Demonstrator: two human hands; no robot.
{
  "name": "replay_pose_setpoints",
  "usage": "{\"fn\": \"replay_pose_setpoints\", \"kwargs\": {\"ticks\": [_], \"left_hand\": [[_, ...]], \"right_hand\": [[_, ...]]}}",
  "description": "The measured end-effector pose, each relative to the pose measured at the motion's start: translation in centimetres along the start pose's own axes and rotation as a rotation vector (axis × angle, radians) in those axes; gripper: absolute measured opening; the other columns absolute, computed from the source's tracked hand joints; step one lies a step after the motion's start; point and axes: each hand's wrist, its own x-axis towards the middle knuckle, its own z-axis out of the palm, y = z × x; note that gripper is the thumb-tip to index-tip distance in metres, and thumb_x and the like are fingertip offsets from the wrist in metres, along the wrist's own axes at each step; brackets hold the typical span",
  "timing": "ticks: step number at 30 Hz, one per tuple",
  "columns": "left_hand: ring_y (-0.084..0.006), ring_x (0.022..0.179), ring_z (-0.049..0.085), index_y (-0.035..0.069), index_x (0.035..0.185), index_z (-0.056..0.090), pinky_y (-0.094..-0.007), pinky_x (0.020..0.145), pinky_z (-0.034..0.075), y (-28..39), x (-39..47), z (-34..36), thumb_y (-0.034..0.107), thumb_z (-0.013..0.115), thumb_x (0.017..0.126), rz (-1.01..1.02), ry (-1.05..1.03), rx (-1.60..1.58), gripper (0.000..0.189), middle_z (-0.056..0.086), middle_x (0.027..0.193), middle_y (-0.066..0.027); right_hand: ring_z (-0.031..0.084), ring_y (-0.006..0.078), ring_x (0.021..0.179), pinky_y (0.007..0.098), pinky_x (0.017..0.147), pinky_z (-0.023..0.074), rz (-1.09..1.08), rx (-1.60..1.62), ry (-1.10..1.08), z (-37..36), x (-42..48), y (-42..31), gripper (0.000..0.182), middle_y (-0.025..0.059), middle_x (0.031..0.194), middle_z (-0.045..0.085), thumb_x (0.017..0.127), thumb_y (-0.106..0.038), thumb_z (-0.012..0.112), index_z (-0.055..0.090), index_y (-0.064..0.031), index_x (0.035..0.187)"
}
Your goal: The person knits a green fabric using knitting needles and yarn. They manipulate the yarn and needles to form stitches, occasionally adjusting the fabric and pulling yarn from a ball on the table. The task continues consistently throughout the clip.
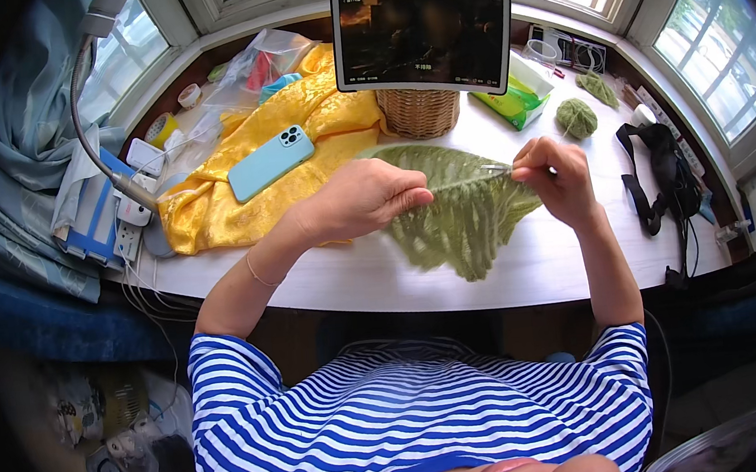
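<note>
A sheer green knitted piece [466,227] hangs in the air above the white table, its upper edge stretched between my two hands. My left hand [380,191] pinches that edge between thumb and fingers. At the other end, my right hand [557,178] grips the same edge. A slim silver metal thing [495,167] shows at the right fingertips, too small to name. Beyond my right hand, a ball of green yarn [576,118] rests on the table, with a smaller green knitted piece [597,89] behind it.
A tablet [424,39] leans on a wicker basket [419,112] at the back. Yellow brocade cloth [206,218] covers the left side, a light-blue phone [271,163] on it. A green tissue pack [513,96] stands near the basket. Black straps [665,171] lie right, a gooseneck lamp [82,107] left.
</note>
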Motion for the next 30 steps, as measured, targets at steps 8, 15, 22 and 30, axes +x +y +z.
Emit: {"fn": "replay_pose_setpoints", "kwargs": {"ticks": [8, 15, 22, 30], "left_hand": [[-0.0208, 0.053, 0.037, 0.001, 0.074, 0.046, -0.0328, 0.052, 0.035, 1.2, 0.1, 1.3, 0.024, 0.048, 0.095, -0.128, -0.137, -0.327, 0.031, 0.039, 0.058, -0.0125], [-0.0244, 0.055, 0.046, 0.002, 0.076, 0.049, -0.0333, 0.053, 0.038, 1.5, -0.2, 2.4, 0.022, 0.052, 0.092, -0.094, -0.027, -0.264, 0.026, 0.046, 0.060, -0.0139], [-0.0320, 0.060, 0.055, 0.005, 0.077, 0.053, -0.0380, 0.052, 0.041, 1.9, -2.0, 1.4, 0.023, 0.058, 0.087, -0.086, 0.046, 0.084, 0.022, 0.053, 0.063, -0.0148], [-0.0342, 0.061, 0.056, 0.005, 0.074, 0.050, -0.0424, 0.053, 0.043, 3.3, -0.9, 3.1, 0.025, 0.054, 0.088, -0.010, 0.119, 0.052, 0.025, 0.056, 0.064, -0.0138]], "right_hand": [[0.059, 0.0208, 0.052, 0.0285, 0.046, 0.0453, -0.102, -0.068, -0.034, 3.3, -1.6, -1.1, 0.020, 0.0072, 0.068, 0.062, 0.075, -0.014, 0.071, 0.054, -0.0041, 0.072], [0.058, 0.0184, 0.051, 0.0275, 0.044, 0.0444, -0.169, -0.100, 0.012, 4.6, -2.0, -1.2, 0.021, 0.0057, 0.067, 0.062, 0.075, -0.015, 0.072, 0.054, -0.0057, 0.070], [0.058, 0.0174, 0.050, 0.0276, 0.042, 0.0424, -0.105, -0.071, 0.070, 3.6, -2.7, -1.1, 0.020, 0.0051, 0.065, 0.062, 0.074, -0.015, 0.073, 0.055, -0.0063, 0.071], [0.058, 0.0180, 0.049, 0.0259, 0.043, 0.0435, -0.115, -0.064, 0.079, 5.1, -2.6, -2.5, 0.021, 0.0070, 0.066, 0.063, 0.073, -0.016, 0.074, 0.057, -0.0046, 0.072]]}}
